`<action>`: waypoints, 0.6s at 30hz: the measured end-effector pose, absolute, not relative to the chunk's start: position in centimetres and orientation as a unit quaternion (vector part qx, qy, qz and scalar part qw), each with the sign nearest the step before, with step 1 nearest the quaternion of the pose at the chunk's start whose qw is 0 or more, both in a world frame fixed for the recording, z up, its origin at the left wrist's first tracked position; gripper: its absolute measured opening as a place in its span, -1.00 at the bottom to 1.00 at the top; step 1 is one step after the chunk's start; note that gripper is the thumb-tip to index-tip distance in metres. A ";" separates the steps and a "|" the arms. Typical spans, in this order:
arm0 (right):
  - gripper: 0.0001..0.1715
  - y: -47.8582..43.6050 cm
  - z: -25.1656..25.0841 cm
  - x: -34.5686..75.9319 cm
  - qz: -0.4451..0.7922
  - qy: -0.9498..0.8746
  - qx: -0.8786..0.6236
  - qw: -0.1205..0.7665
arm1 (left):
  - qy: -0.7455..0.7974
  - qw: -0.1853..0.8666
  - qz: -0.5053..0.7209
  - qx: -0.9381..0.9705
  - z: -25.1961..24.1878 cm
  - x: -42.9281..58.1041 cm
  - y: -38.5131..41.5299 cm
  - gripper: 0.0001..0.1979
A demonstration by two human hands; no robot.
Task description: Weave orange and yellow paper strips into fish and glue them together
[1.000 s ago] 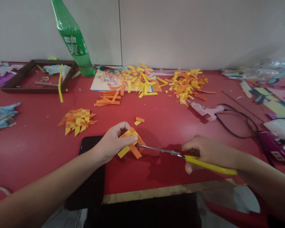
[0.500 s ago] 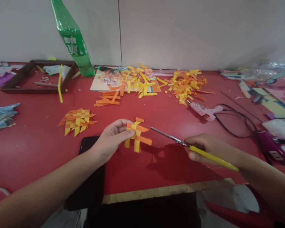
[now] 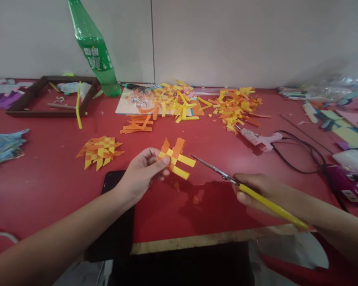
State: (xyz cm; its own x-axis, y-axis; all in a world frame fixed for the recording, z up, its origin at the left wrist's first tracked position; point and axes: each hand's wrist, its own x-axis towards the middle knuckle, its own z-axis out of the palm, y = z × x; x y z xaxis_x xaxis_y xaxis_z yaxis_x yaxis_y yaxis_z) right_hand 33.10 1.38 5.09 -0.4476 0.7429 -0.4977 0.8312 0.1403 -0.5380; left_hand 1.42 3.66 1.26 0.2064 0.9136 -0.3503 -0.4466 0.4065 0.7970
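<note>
My left hand (image 3: 147,167) pinches a woven paper piece (image 3: 174,157) between thumb and fingers. Orange and yellow strips stick out from its checkered middle, upward and to the right. In my right hand (image 3: 258,190) is a pair of scissors (image 3: 265,202) with yellow handles. Their blades look closed, and the tip points left, a short way right of the paper strips without touching them. Small orange paper scraps (image 3: 196,199) lie on the red table below the woven piece. Left of my left hand rests a group of finished-looking woven paper fish (image 3: 102,152).
A black phone (image 3: 116,226) lies under my left forearm. Farther back are orange strips (image 3: 137,124), a heap of paper cuttings (image 3: 237,105), a pink glue gun (image 3: 258,140) with its cord, a green bottle (image 3: 100,59) and a brown frame (image 3: 41,114). A purple power strip (image 3: 344,186) sits right.
The woven piece has been turned in my left hand, so yellow strips now point right and orange ones up. Another small scrap shows below it. The scissors stay nearly in place.
</note>
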 end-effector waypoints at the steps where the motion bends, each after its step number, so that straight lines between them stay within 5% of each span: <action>1: -0.42 1.2 5.3 32.9 -0.393 0.751 0.527 0.062 | 0.421 0.726 0.472 0.271 1.3 1.4 3.7 -0.60; 18: -0.43 -0.4 5.3 31.6 -0.488 0.714 0.502 0.031 | 0.436 0.750 0.448 0.215 1.6 1.6 3.7 -0.75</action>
